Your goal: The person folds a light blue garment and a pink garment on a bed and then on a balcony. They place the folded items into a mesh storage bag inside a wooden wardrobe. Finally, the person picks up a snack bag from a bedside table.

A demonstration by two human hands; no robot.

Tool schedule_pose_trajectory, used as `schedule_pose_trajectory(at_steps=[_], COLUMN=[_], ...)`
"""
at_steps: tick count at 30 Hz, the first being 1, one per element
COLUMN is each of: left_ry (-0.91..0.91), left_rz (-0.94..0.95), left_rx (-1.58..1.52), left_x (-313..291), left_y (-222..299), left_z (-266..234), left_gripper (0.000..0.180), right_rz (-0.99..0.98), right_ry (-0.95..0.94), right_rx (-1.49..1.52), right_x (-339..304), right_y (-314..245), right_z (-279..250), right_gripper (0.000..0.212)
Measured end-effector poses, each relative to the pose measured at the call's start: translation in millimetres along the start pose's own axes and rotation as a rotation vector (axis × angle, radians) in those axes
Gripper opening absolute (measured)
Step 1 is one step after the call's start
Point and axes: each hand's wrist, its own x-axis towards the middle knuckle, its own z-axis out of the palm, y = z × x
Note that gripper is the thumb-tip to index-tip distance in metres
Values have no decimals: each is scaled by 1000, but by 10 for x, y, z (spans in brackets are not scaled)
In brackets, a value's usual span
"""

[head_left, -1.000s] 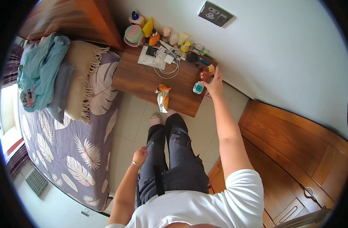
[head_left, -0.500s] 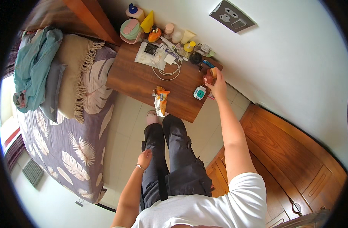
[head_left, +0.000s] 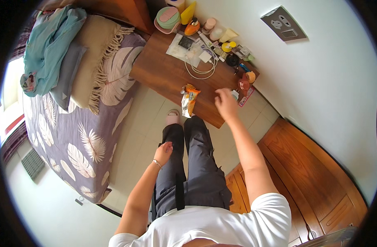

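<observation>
My right hand [head_left: 226, 103] hovers over the near right part of the wooden table [head_left: 159, 66], fingers bent and apart, with nothing visible in it. Partly hidden behind it is a white plug adapter [head_left: 235, 94]. Just beyond lies a reddish-brown object [head_left: 243, 84] with a round orange-tan piece [head_left: 250, 76] beside it. To the left of this hand, an orange and white snack-like packet [head_left: 190, 101] rests at the table's front edge. My left hand [head_left: 165, 151], a bracelet on its wrist, is loosely curled over my left thigh and appears to hold nothing.
A coiled white cable [head_left: 201, 78] with a charger [head_left: 205, 56] lies on the table. Several bottles and tubes line the wall behind, near a pink and green container [head_left: 168, 19]. A bed [head_left: 73, 140] stands at left, a wooden cabinet [head_left: 307, 164] at right.
My right hand has left the reddish-brown object and drawn back toward me and leftward over the adapter. My left hand has risen slightly. The whole view has shifted.
</observation>
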Motion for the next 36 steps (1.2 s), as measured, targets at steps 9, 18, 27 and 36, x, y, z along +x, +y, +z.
schedule_pose_trajectory(at_steps=[9,18,27,36], left_ry=[36,28,-27,23], left_rz=[24,-109,-132,-56], left_rx=[-170,-405,-379,-602], left_x=[-50,-244,-244,-252], left_y=[108,-143,-78,63], left_z=[14,184,110,74], left_gripper=[26,26,25,27], right_rz=[259,437,593,573], right_ry=[-108,-315,-340,-565], right_rx=[136,110,447,1565], right_x=[415,629,631,487], right_y=[-136,-74,91,-694], right_z=[993,1256,1374,526], right_gripper=[44,47,37,30])
